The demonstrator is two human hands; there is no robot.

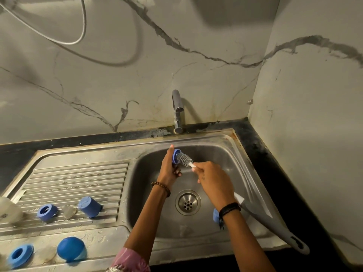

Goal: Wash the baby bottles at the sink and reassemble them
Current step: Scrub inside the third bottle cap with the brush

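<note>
Fingers of the left hand [170, 166] grasp a blue cap [176, 156]; right hand [211, 176] pinches the brush [185, 159]. Best twist bristles fully inside, over the sink [241, 161].

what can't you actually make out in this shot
- Blue part in the sink basin: mostly behind the right wrist.
- White container, head view: cut by the left edge, blurred.
- Blue ring in the left hand: fingers hide its far side.
</note>
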